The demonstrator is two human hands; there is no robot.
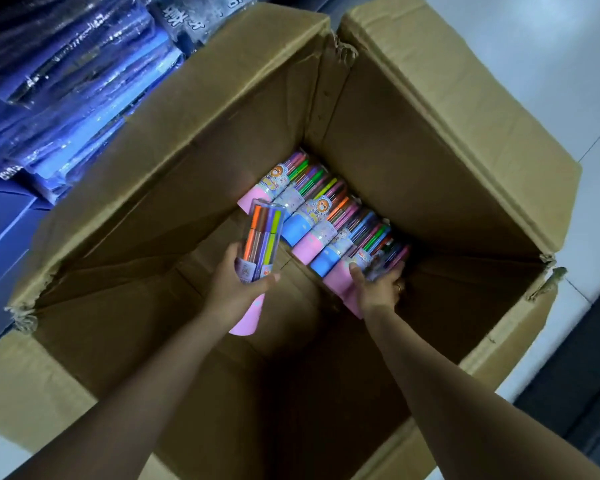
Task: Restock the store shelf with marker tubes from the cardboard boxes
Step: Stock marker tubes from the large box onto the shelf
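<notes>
cardboard box (430, 140): matt, creased | marker tubes (321, 216): glossy clear plastic, probably

Brown cardboard box (413, 140). Marker tubes (321, 216): clear w/ pink & blue bases, cartoon labels, multicolour pens. Held tube (257, 251): pink base, orange/purple/green pens. Blue plastic-wrapped packs (66, 81). Pale floor (551, 46).

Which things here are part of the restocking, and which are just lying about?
Part of the job: cardboard box; row of marker tubes inside; tube held by left hand; pink-capped tube gripped by right hand.

Lying about: blue plastic-wrapped packs.
</notes>
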